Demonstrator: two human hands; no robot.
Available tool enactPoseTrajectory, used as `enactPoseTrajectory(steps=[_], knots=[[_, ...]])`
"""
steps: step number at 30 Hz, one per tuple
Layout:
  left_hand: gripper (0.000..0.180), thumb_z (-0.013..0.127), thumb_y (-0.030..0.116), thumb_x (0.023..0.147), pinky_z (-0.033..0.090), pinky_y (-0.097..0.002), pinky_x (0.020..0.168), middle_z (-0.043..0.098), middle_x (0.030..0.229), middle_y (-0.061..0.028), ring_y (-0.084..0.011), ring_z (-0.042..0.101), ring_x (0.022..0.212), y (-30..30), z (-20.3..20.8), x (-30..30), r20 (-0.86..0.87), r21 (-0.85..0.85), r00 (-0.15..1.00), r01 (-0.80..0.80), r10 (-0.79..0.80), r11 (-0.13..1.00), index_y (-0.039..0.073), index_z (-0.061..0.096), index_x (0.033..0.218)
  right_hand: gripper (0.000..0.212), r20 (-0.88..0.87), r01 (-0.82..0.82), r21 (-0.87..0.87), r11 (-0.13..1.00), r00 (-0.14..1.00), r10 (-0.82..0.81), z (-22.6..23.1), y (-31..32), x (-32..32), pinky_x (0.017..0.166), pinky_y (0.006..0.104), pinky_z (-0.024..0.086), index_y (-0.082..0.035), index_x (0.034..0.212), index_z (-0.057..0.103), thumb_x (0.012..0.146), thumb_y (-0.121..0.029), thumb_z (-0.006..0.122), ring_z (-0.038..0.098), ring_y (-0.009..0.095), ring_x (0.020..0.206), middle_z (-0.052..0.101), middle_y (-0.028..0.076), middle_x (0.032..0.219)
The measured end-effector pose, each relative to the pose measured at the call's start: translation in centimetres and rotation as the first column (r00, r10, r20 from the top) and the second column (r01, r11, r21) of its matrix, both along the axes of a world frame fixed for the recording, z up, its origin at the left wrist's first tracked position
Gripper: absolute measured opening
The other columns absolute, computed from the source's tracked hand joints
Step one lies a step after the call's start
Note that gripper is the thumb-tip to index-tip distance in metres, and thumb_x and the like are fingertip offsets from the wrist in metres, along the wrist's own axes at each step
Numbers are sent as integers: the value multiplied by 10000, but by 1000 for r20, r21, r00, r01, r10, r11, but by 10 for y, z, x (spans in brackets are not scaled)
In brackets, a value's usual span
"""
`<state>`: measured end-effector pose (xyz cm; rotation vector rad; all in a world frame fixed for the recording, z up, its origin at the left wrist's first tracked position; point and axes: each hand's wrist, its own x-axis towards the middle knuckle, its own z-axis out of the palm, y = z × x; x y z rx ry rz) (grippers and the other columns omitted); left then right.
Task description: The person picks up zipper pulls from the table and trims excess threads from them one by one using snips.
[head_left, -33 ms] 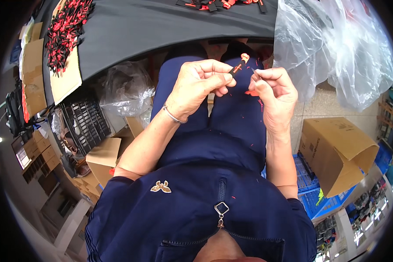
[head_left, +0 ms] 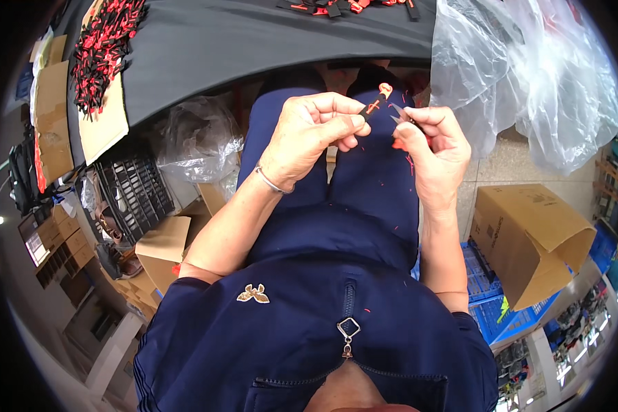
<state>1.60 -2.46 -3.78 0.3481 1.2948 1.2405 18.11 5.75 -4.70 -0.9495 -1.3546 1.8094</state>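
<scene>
My left hand (head_left: pixel 316 127) pinches a small black-and-red tab (head_left: pixel 372 107) between thumb and fingertips, its rounded red end (head_left: pixel 385 89) pointing away from me. Just to its right, my right hand (head_left: pixel 432 141) is closed round a pair of thread snips (head_left: pixel 399 114). The two pointed blades stand apart and face the tab without touching it. Part of the snips is hidden by the fingers. Something red (head_left: pixel 397 143) shows under the right thumb; its shape is mostly covered. Both hands are over my lap, where bits of red thread (head_left: pixel 410 165) lie on the dark blue trousers.
Ahead is a table with a black cover (head_left: pixel 254 41). A heap of black-and-red tabs (head_left: pixel 106 58) lies on cardboard at left, with more tabs (head_left: pixel 350 7) at the far edge. Clear plastic sheeting (head_left: pixel 529 82) hangs at right, above a cardboard box (head_left: pixel 529 240) and blue crate (head_left: pixel 515 319).
The snips' blades have spread apart in my right hand, which has shifted very slightly to the right. My left hand and the tab are almost unmoved.
</scene>
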Motion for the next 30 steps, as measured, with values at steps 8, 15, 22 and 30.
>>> enactPoseTrajectory(steps=[8, 15, 22, 30], knots=[[165, 651, 88, 818, 477, -175, 584, 667, 791, -69, -53, 571, 612, 4, 4, -2, -81, -6, 995, 53, -53, 999, -17, 643, 946, 203, 302, -48, 421, 906, 949, -90, -14, 0, -1, 597, 244, 481, -6, 817, 608, 712, -78, 766, 601, 112, 664, 633, 66, 769], [141, 640, 66, 797, 438, -170, 549, 665, 775, -62, -46, 541, 585, 7, 6, -11, -100, -11, 987, 127, -127, 992, -23, 649, 906, 233, 348, -124, 693, 710, 920, -179, -10, 6, -2, 546, 272, 467, -47, 793, 623, 666, -143, 793, 582, 165, 608, 632, 44, 713], [134, 642, 68, 786, 410, -160, 529, 655, 753, -48, -36, 519, 573, 17, 8, -24, -54, -14, 969, 241, -242, 970, -23, 649, 884, 228, 368, -197, 785, 588, 911, -186, -7, 14, -4, 534, 271, 459, -59, 788, 624, 661, -153, 788, 574, 170, 602, 633, 33, 709], [149, 642, 83, 785, 418, -165, 532, 644, 747, -40, -36, 511, 567, 16, 9, -34, 33, 22, 981, 190, -191, 982, -20, 642, 892, 176, 221, -42, 273, 961, 975, -21, -7, 12, -15, 608, 214, 465, -13, 845, 596, 745, -49, 737, 578, 78, 688, 626, 30, 754]])
